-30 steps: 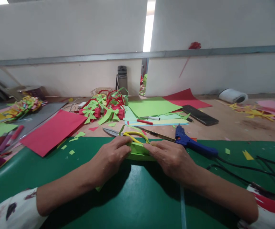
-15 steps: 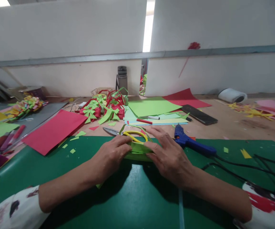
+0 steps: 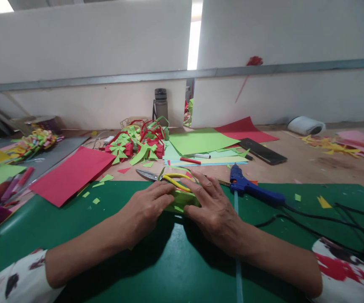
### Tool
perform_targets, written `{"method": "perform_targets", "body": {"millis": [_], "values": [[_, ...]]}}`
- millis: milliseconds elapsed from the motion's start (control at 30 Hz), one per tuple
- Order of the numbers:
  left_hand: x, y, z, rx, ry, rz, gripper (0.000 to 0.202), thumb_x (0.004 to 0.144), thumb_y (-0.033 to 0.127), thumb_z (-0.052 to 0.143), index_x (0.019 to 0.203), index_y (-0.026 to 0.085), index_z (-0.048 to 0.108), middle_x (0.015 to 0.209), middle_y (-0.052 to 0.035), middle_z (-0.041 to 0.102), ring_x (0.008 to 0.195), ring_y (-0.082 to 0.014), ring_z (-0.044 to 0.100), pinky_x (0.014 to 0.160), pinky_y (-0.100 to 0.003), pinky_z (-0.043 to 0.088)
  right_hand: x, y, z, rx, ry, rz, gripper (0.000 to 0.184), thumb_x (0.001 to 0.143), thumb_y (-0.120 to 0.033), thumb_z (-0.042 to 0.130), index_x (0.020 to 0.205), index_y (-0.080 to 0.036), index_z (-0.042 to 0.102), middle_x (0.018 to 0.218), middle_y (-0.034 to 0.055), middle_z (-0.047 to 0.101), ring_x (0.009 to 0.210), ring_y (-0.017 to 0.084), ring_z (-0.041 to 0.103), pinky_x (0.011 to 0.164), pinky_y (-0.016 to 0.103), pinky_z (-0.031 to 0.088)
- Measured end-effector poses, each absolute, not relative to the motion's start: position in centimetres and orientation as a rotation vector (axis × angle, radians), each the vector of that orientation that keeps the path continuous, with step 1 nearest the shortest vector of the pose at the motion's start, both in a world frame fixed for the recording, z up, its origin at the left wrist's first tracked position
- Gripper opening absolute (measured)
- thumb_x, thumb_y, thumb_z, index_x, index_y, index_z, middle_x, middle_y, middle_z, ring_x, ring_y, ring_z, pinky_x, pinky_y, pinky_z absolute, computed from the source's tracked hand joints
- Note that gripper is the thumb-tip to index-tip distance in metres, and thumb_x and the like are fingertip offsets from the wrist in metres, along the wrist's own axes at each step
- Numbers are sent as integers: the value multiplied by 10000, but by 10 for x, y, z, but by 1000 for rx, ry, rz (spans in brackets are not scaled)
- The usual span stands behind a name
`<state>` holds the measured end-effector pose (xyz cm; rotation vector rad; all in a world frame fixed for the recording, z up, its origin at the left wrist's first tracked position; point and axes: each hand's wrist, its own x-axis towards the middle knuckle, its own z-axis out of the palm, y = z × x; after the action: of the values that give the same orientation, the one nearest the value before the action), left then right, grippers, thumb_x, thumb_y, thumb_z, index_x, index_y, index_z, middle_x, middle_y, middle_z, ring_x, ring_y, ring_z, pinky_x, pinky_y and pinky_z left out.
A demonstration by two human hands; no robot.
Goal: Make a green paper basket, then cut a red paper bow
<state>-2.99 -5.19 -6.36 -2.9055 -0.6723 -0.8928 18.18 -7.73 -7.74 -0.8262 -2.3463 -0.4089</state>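
Between my two hands is a folded piece of light green paper (image 3: 182,199), close to the far edge of the green mat (image 3: 182,261). My left hand (image 3: 147,206) is closed on its left end, fingertips along the top. On the right end, my right hand (image 3: 215,210) grips with the thumb low on the front and the fingers over the top. Its middle shows between the hands; the ends are hidden. Just behind it lie scissors with yellow handles (image 3: 177,182), their blades pointing left and part of the handles covered by my right fingers.
A blue glue gun (image 3: 254,188) with a black cord lies right of my right hand. Behind are green paper sheets (image 3: 203,141), a phone (image 3: 263,151), red-and-green paper crafts (image 3: 137,143) and a bottle (image 3: 160,105). Red paper (image 3: 73,174) lies left; small scraps dot the mat.
My right hand has shifted slightly left along the green paper, its thumb now lower on the front and its fingers covering more of the scissor handles. My left hand keeps its hold.
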Motion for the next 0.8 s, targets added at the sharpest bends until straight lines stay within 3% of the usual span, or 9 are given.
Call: {"method": "perform_targets", "body": {"millis": [233, 367, 500, 567, 667, 800], "values": [[-30, -53, -61, -2866, -592, -788, 138, 901, 134, 447, 876, 127, 583, 1082, -116, 622, 1021, -196, 557, 848, -325, 508, 182, -82, -76, -819, -2353, -417, 221, 840, -79, 460, 700, -153, 613, 1291, 170, 495, 1316, 361, 272, 978, 566, 270], [-32, -52, -63, -2801, -503, -772, 158, 901, 122, 435, 849, 121, 583, 1105, -126, 617, 1026, -209, 553, 852, -342, 506, 182, -81, -76, -868, -2313, -449, 218, 846, -90, 459, 701, -149, 610, 1236, 170, 550, 1300, 355, 313, 984, 578, 249], [-33, -54, -61, -2674, -439, -766, 221, 907, 120, 382, 836, 124, 591, 1062, -131, 642, 998, -228, 577, 810, -366, 530, 186, -80, -77, -829, -2297, -533, 232, 869, -94, 442, 730, -156, 617, 1069, 91, 662, 1276, 323, 372, 1027, 604, 128], [-32, -56, -58, -2643, -422, -759, 229, 906, 119, 372, 839, 122, 591, 1048, -137, 650, 984, -238, 588, 775, -364, 543, 190, -81, -76, -776, -2296, -586, 227, 879, -79, 427, 833, -154, 636, 979, 63, 693, 1251, 299, 416, 1045, 595, 76], [-32, -58, -58, -2642, -395, -752, 212, 901, 115, 381, 947, 84, 586, 1054, -158, 652, 989, -256, 592, 789, -384, 541, 193, -83, -75, -759, -2275, -621, 234, 883, -75, 439, 1017, -136, 621, 939, 61, 712, 1218, 278, 462, 1061, 570, 56], [-32, -58, -65, -2668, -423, -784, 283, 880, 94, 428, 1146, 50, 515, 1087, -164, 642, 1058, -251, 562, 895, -393, 501, 193, -85, -76, -886, -2254, -528, 214, 872, -86, 480, 1034, -134, 611, 956, 61, 718, 1207, 283, 472, 1057, 570, 83]]}}
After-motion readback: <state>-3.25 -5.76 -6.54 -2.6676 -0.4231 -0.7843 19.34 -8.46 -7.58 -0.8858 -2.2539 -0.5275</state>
